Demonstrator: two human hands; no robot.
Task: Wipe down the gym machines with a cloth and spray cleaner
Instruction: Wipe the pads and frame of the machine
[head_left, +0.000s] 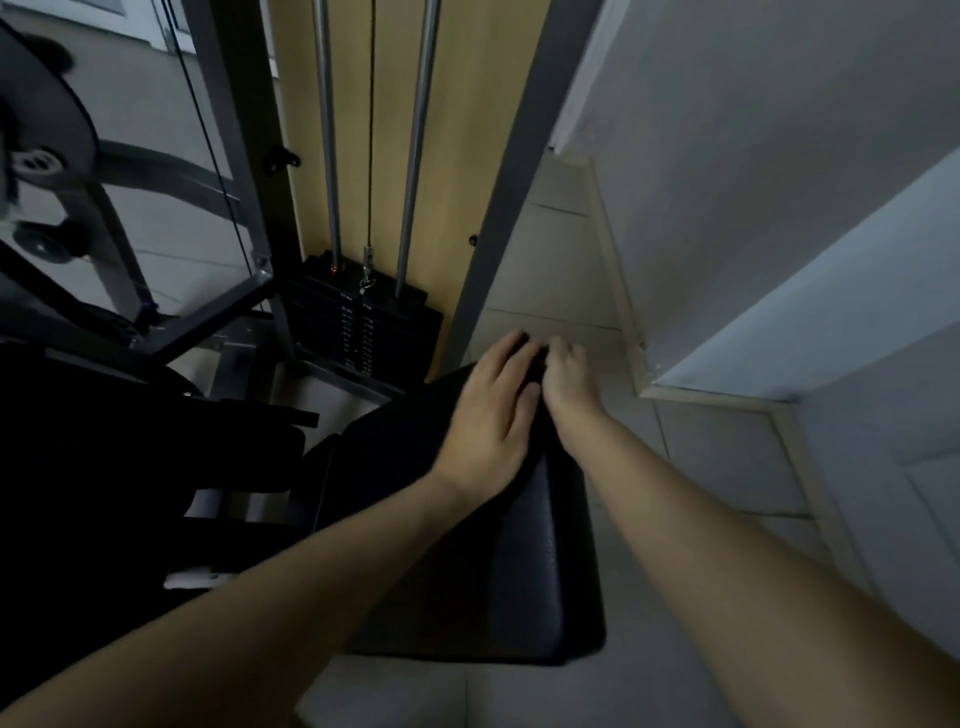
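Pale floor tiles (550, 270) and a grey wall (753, 156) frame the machine, its weight stack (363, 322) standing just beyond the black seat pad (524, 561), whose long axis runs from me toward that stack. Both hands are at the pad's far end. My left hand (488, 415) lies flat on it, fingers straight and slightly apart. My right hand (569, 374), just beside it and farther out, curls its fingers at the edge, whether on a dark cloth or the rim I cannot tell. I judge the wipe should draw back toward me. No spray bottle shows.
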